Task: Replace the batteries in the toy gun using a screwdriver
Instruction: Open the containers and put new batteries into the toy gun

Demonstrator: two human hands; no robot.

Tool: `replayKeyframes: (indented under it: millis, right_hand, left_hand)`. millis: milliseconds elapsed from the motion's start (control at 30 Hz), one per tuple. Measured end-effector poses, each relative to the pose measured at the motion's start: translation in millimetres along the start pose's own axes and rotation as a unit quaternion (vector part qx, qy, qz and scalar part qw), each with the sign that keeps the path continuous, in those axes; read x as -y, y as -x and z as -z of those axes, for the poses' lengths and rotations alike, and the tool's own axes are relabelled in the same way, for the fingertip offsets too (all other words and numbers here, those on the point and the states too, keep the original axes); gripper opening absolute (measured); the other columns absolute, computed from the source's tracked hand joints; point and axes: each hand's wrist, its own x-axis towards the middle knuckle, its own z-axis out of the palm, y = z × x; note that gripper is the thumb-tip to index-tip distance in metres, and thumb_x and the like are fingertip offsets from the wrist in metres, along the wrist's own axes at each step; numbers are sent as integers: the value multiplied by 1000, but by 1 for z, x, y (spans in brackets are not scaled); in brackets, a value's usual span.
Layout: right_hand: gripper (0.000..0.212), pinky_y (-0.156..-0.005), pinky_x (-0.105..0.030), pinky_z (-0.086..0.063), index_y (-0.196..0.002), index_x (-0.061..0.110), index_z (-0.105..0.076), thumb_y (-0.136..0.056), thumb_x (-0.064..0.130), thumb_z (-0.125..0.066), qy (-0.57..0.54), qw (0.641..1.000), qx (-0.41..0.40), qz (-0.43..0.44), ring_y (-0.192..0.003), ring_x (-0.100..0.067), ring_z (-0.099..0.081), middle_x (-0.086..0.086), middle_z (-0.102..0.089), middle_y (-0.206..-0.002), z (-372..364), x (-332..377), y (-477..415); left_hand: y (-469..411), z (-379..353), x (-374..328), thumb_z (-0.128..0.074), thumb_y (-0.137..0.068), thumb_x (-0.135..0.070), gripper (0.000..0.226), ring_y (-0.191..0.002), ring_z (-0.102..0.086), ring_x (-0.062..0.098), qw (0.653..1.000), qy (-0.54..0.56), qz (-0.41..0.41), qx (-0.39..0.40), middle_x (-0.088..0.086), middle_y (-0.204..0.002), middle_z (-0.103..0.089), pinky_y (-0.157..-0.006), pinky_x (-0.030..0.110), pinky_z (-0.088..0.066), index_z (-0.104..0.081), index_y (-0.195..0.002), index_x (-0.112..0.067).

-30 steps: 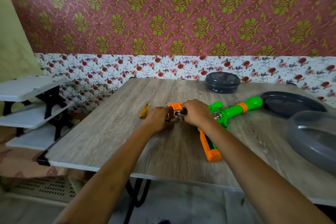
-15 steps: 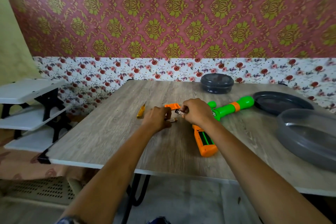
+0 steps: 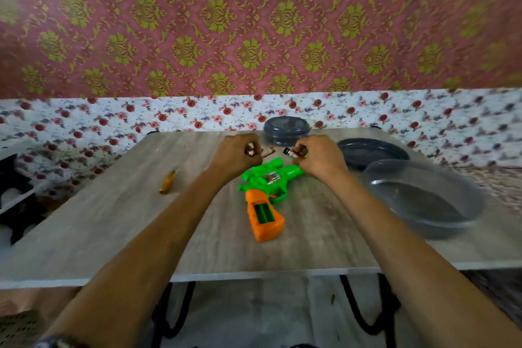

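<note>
The person's left hand (image 3: 238,154) is curled into a fist over the far middle of the counter (image 3: 113,220). Its fingers are closed round copper-ended batteries (image 3: 267,152); two ends stick out toward the right, though blur hides the exact count. The right hand (image 3: 319,157) is near it but apart from it. It pinches a single battery (image 3: 292,153) between thumb and fingertips, with the battery's dark end pointing toward the left hand.

The toy gun (image 3: 271,178) lies flat on its side on the counter, just below and between the two hands. Its green body is toward the wall, its barrel runs under the right hand, and its orange grip points back toward the person. The battery compartment (image 3: 262,212) in the grip is uncovered and shows green inside.

The screwdriver (image 3: 167,182), with a yellow handle, lies by itself on the counter to the left of the toy gun, well apart from it.

A dark round lidded container (image 3: 286,127) stands at the back edge of the counter, behind the hands. To the right is a dark shallow dish (image 3: 372,151), and nearer the person is a clear grey bowl (image 3: 423,198) that overlaps the dish in this view. Patterned wallpaper (image 3: 254,37) covers the wall behind the counter
</note>
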Motion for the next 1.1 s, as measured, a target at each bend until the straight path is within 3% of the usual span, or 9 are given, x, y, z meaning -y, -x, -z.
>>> replayKeyframes:
  millis: [100,200,367,433,533,800,867,933,1100]
  right_hand:
    - [19,-78,-31,-48,-97,11,-70,-79,14,-68,22,998,-6,-54,-93,-26,-64,-10,-70,-102,35,-51,13]
    - [16,-82,-35,-53,-94,5,-70,-80,12,-65,63,988,-1,-139,-91,-28,-65,-13,-71,-98,67,-108,35]
    - [20,-76,-27,-46,-99,10,-69,-82,19,-64,123,965,41,-230,-97,-27,-63,-11,-68,-103,88,-169,71]
    - [22,-81,-28,-51,-100,15,-70,-81,24,-64,146,959,65,-233,-93,-24,-63,-6,-69,-100,81,-178,77]
    - [19,-69,-25,-46,-96,14,-69,-82,26,-64,175,951,76,-244,-77,-18,-55,-4,-63,-89,71,-184,81]
    - [21,-72,-26,-42,-102,11,-66,-87,23,-58,162,957,98,-221,-92,-21,-59,-8,-66,-108,67,-194,81]
    - [28,-79,-26,-45,-111,16,-65,-85,24,-61,114,975,50,-186,-99,-22,-60,-7,-66,-113,70,-203,83]
    - [37,-88,-30,-47,-121,17,-59,-85,25,-63,47,983,-44,-173,-105,-24,-60,-6,-64,-118,71,-213,89]
    - [46,-96,-36,-43,-132,11,-48,-89,26,-59,-116,948,-148,-257,-118,-29,-52,-10,-55,-129,62,-237,99]
  left_hand:
    - [-23,-32,-51,-70,-74,-7,12,-73,-58,18,997,41,-51,50,8,-81,-65,-65,26,-41,-64,-81,-15]
    - [-38,-69,-107,-69,-74,-8,10,-68,-52,10,989,59,-98,98,1,-76,-59,-57,17,-36,-66,-81,-14]
    - [-49,-121,-179,-70,-76,-20,16,-91,-61,21,966,-14,-178,188,6,-98,-69,-72,27,-43,-67,-91,-14]
    - [-48,-135,-198,-67,-80,-29,22,-95,-59,24,943,-117,-225,215,5,-102,-66,-70,29,-41,-65,-98,-18]
    - [-49,-152,-213,-64,-83,-33,27,-100,-58,25,920,-184,-237,251,5,-109,-64,-72,32,-45,-64,-107,-21]
    - [-57,-165,-215,-58,-87,-28,27,-98,-59,24,902,-170,-206,340,7,-109,-66,-73,30,-44,-67,-109,-17]
    - [-62,-160,-212,-59,-86,-25,20,-82,-57,18,918,-117,-195,325,0,-91,-65,-64,26,-41,-71,-100,-16]
    - [-71,-153,-205,-61,-86,-25,15,-80,-58,13,945,-58,-178,269,-4,-87,-66,-68,25,-45,-72,-94,-18]
    - [-101,-156,-166,-60,-86,-16,13,-86,-65,22,989,-11,-90,118,7,-94,-71,-84,36,-54,-72,-90,-12]
